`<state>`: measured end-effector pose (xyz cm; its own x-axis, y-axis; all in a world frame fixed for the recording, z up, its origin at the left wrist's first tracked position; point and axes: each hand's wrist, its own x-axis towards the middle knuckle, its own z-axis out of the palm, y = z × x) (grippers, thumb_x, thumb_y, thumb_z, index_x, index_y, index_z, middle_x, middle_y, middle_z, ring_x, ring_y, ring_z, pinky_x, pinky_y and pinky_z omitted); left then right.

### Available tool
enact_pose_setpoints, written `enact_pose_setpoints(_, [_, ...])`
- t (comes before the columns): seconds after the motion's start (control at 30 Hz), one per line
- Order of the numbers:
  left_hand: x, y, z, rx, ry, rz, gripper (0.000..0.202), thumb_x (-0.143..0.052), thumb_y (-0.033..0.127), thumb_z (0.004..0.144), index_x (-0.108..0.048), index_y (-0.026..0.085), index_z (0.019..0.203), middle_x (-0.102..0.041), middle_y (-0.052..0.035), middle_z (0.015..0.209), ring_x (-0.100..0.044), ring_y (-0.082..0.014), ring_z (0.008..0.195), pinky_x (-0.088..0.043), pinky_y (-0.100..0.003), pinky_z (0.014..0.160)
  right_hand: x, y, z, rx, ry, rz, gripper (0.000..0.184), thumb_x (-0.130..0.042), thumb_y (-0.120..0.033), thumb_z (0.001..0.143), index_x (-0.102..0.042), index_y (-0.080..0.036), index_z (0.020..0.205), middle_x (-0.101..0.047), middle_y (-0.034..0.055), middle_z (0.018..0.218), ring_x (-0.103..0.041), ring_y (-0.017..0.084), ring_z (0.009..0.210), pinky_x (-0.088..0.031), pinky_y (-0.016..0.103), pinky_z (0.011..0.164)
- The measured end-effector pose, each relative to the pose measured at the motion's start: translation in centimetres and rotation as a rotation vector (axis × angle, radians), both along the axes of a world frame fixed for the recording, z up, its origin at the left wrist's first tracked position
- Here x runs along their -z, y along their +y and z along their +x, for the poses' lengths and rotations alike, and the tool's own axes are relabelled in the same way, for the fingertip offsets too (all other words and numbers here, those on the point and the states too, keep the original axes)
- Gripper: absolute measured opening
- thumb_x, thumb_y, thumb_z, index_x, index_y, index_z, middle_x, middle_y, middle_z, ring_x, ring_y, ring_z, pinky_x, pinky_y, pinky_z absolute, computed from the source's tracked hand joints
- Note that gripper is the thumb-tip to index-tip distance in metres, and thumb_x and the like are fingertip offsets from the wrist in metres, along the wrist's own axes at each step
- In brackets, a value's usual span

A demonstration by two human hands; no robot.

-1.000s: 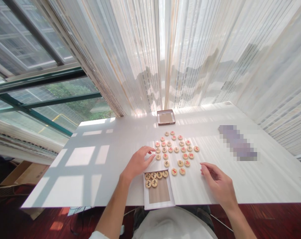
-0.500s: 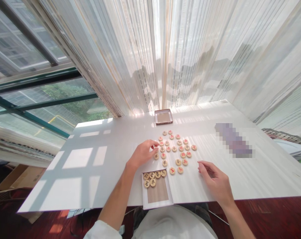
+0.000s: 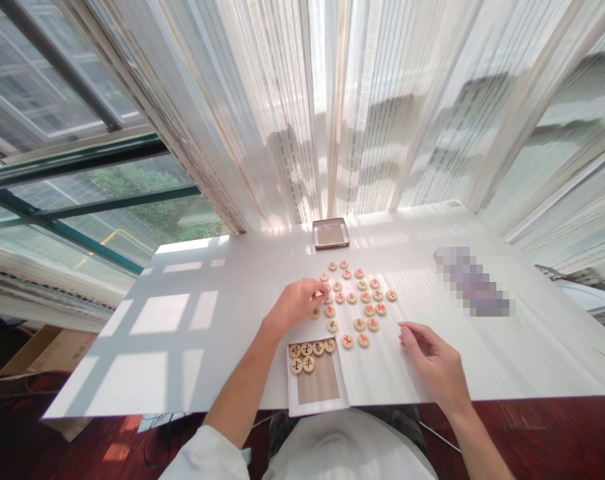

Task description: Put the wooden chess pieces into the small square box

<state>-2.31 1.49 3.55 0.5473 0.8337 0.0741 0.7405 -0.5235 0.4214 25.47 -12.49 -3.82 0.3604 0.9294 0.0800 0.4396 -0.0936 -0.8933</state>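
Several round wooden chess pieces (image 3: 358,299) with red and black characters lie spread on the white table (image 3: 192,333). My left hand (image 3: 296,301) reaches into the left edge of the spread, its fingertips pinched on a piece there. Near the front edge lies a shallow white box (image 3: 317,387) with several pieces (image 3: 310,353) lined along its far end. My right hand (image 3: 432,363) rests on the table to the right of the pieces, fingers loosely curled, holding nothing.
A small brown-rimmed box lid (image 3: 331,234) lies at the far edge by the sheer curtains (image 3: 362,113). A blurred-out patch (image 3: 472,281) sits on the right of the table. Windows are to the left, and dark wood floor shows below the table edge.
My left hand has moved forward from beside the box to the left edge of the spread, and its fingers have closed on a piece. My right hand has stayed in place.
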Motion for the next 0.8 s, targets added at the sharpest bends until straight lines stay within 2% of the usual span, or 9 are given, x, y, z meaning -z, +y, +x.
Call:
enact_pose_setpoints(0.27, [0.0, 0.1, 0.7, 0.015, 0.042, -0.004, 0.014, -0.058, 0.03, 0.092, -0.072, 0.027, 0.094, -0.071, 0.0008, 0.098, -0.066, -0.0162, 0.077, -0.047, -0.026, 0.068, -0.1, 0.0, -0.1, 0.018, 0.007, 0.011, 0.031, -0.062, -0.049, 0.089, -0.073, -0.023, 0.1, -0.078, 0.0048, 0.093, -0.074, 0.023, 0.08, -0.058, 0.033, 0.079])
enact_pose_setpoints(0.47, [-0.3, 0.2, 0.3, -0.001, 0.047, 0.005, 0.016, -0.057, 0.029, 0.093, -0.073, 0.028, 0.096, -0.072, 0.0012, 0.1, -0.066, -0.0161, 0.079, -0.047, -0.026, 0.07, -0.2, 0.1, -0.1, 0.012, 0.001, 0.001, 0.03, -0.062, -0.049, 0.089, -0.073, -0.023, 0.101, -0.078, 0.0041, 0.095, -0.074, 0.023, 0.08, -0.058, 0.032, 0.08])
enact_pose_setpoints(0.8, [-0.8, 0.2, -1.6, -0.081, 0.051, 0.018, 0.026, -0.051, 0.039, 0.097, -0.074, 0.029, 0.097, -0.069, 0.0007, 0.077, -0.063, -0.0164, 0.071, -0.047, -0.026, 0.069, 0.0, 0.1, 0.0, -0.01, -0.012, 0.007, 0.029, -0.061, -0.048, 0.09, -0.073, -0.024, 0.101, -0.077, 0.0046, 0.094, -0.074, 0.024, 0.081, -0.058, 0.035, 0.082])
